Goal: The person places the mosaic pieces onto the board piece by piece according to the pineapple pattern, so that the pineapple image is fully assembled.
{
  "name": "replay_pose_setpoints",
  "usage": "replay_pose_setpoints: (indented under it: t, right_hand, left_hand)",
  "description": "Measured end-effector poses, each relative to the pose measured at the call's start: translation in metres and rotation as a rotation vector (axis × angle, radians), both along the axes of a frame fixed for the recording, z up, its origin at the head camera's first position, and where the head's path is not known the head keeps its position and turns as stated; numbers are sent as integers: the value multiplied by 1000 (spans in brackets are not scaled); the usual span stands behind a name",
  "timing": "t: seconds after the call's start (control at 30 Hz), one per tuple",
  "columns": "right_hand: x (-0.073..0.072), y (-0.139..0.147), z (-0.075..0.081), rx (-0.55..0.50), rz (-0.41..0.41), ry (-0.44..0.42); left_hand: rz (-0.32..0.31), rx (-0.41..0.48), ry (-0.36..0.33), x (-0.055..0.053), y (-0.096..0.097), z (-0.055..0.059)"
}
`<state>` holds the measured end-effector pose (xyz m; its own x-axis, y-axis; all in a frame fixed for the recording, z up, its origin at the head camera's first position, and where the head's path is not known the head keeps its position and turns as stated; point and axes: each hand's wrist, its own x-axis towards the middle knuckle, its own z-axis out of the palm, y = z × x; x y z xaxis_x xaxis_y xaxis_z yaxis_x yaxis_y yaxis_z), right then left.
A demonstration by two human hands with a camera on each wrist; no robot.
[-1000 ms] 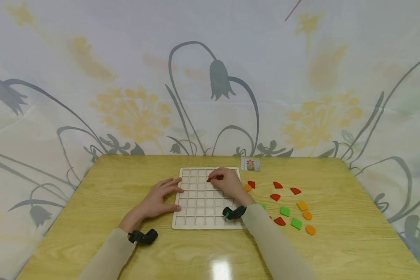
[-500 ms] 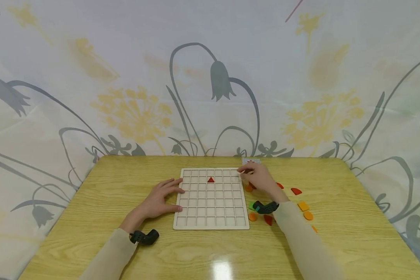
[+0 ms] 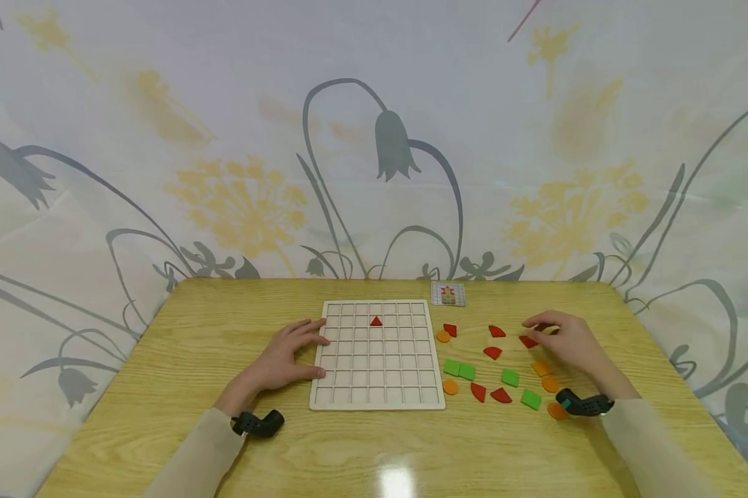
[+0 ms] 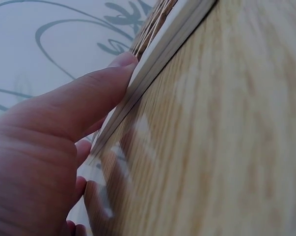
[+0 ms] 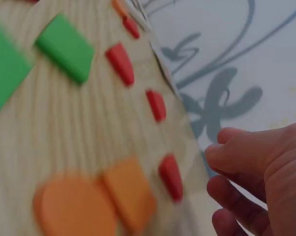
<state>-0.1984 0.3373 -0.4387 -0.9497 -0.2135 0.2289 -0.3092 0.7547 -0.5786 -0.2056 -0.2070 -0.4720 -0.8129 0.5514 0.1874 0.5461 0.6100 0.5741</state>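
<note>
My left hand (image 3: 279, 357) rests along the left edge of a white grid board (image 3: 376, 404), its fingers spread and its thumb touching the rim. In the left wrist view the thumb (image 4: 89, 98) lies against the board's side. One red piece (image 3: 376, 321), triangular in outline, sits in a cell near the board's top. My right hand (image 3: 576, 346) hovers at the far right beside a red quarter-circle piece (image 3: 526, 342). The right wrist view shows the fingers loosely bent and apart from that red piece (image 5: 171, 178), holding nothing.
Right of the board lie several red pieces (image 3: 493, 353), green squares (image 3: 510, 377), orange discs (image 3: 450, 386) and an orange square (image 3: 542, 368). A small pattern card (image 3: 448, 294) lies behind them. A patterned cloth (image 3: 374, 207) hangs at the table's back edge.
My right hand has let go of the red piece on the board and moved right, past the card, to the loose pieces. My left hand has stayed in place.
</note>
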Motion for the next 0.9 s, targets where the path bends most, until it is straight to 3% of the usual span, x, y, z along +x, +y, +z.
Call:
replay_pose_setpoints:
  t: [0.17,0.3,0.57,0.9]
  right_hand:
    - [20,26,-7,-30,-41,-56]
    - [28,37,-13,-73,-27,-135]
    - [25,42,-11,-99,73,-280]
    - [23,36,-11,-84,183,-310]
  left_hand:
    - [-2,-7,-3,1,0,1]
    - [-9,-3,1,2,0,1]
    - [-1,9,-9,4,1,1]
    - [-13,4,15,3,0,2]
